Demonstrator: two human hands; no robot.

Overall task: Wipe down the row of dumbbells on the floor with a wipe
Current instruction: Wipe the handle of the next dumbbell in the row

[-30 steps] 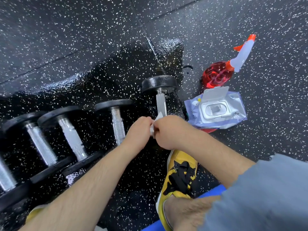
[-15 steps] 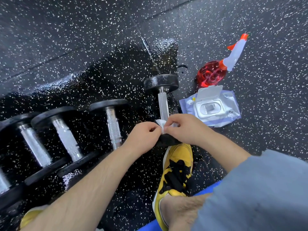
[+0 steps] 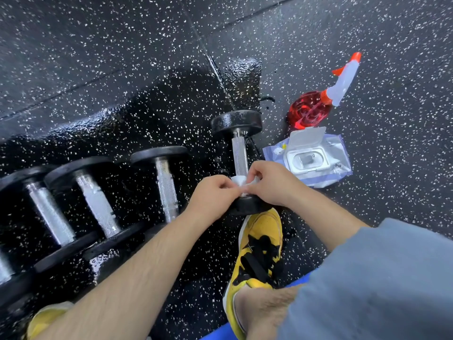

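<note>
Nearest, a yellow shoe with black laces stands on the black speckled floor. Its toe reaches the near head of the rightmost dumbbell. A second yellow shoe shows at the lower left, half hidden behind the left forearm.

Just past the first shoe's toe, the left hand and the right hand meet over that dumbbell. The fingers of both hands are curled, and both pinch a white wipe bunched between them. The wipe sits against the near end of the knurled steel handle, where it joins the black head. Whether it goes all the way round the handle cannot be told.

To the left, across a gap, the other dumbbells lie side by side in a row with their handles roughly parallel. The floor under them is dark and shiny wet.

Just beside the rightmost handle, on its right, lies a pack of wipes with its white lid flipped open. Behind the pack is a red spray bottle, its white head and orange nozzle pointing away to the right.
</note>
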